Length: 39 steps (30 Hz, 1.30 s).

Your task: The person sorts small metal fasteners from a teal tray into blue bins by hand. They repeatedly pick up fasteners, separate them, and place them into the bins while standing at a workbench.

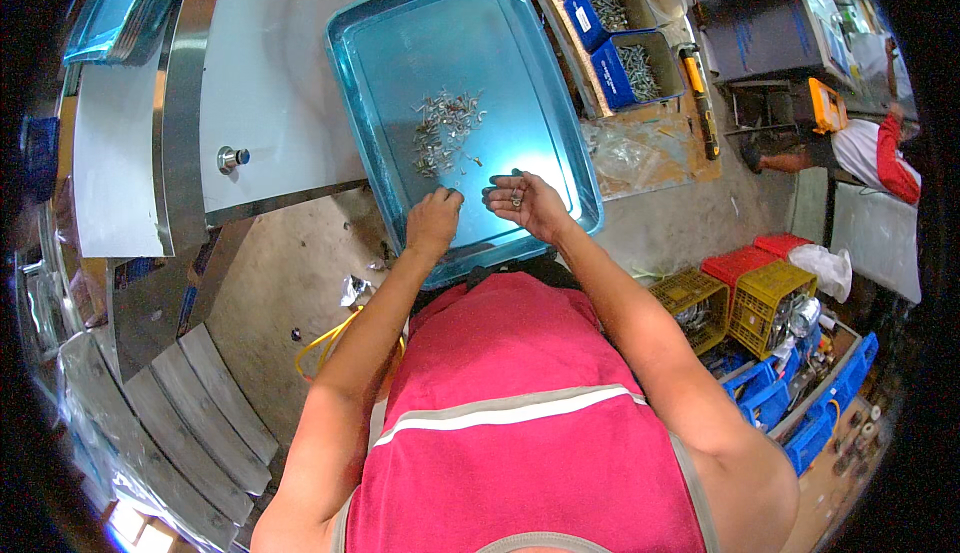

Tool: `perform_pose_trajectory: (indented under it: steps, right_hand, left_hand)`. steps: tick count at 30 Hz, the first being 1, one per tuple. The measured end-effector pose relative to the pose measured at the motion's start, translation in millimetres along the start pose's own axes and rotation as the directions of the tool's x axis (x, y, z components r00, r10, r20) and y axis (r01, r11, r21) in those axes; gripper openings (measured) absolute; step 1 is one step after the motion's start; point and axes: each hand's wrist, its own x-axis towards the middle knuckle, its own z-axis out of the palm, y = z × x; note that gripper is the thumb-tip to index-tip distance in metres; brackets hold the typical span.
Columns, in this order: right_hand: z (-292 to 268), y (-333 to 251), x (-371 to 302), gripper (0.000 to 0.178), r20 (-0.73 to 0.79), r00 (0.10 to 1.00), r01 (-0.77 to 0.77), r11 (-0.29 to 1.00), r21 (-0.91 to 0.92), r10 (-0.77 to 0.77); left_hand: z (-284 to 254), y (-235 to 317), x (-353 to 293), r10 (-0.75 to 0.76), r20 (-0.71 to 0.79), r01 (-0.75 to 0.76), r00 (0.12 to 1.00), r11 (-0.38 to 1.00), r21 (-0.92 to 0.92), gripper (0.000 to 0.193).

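Observation:
A large blue-tinted metal tray (365, 73) lies in front of me, with a loose pile of small screws (445, 128) spread over its middle. My left hand (433, 221) is over the tray's near left part, just below the pile. Its fingers are curled together, and whatever may be between them is hidden. Beside it, my right hand (530, 205) is turned palm up with fingers slightly bent. A few small metal pieces, which look like screws, rest in that palm. The two hands are apart.
Blue bins (640, 71) of screws stand beyond the tray's right side, near a yellow-and-black tool (700, 103). A pale metal panel (280, 83) with a small round fitting (232, 159) lies left. Yellow crates (765, 298) sit at right; another person (865, 153) is farther off.

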Motion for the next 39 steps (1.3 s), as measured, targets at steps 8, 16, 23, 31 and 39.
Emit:
perform_pose_trajectory:
  steps: [8,16,23,31,39]
  right_hand:
    - [3,-6,-14,0.049,0.151,0.986,0.068,0.998,0.017,-0.07]
    - [8,-17,-28,0.047,0.337,0.936,0.072,0.992,0.108,-0.105]
    - [2,-24,-26,0.046,0.438,0.892,0.052,0.988,0.143,-0.111]
    - [12,-27,-29,0.057,0.26,0.957,0.132,0.991,0.002,-0.129]
    - [1,-40,-36,0.068,0.353,0.919,0.185,0.983,0.01,-0.176]
  left_hand:
    - [-23,25,6,-0.08,-0.123,0.024,0.989,0.917,-0.399,0.014]
    - [-55,80,16,0.218,-0.203,-0.282,0.955,0.881,-0.381,0.019]
    - [-56,85,36,0.376,-0.204,-0.418,0.904,0.88,-0.228,0.017]
    - [-83,117,39,0.252,-0.099,-0.262,0.963,0.96,-0.101,0.023]
    - [-85,129,52,0.324,-0.077,-0.328,0.943,0.944,-0.045,0.017]
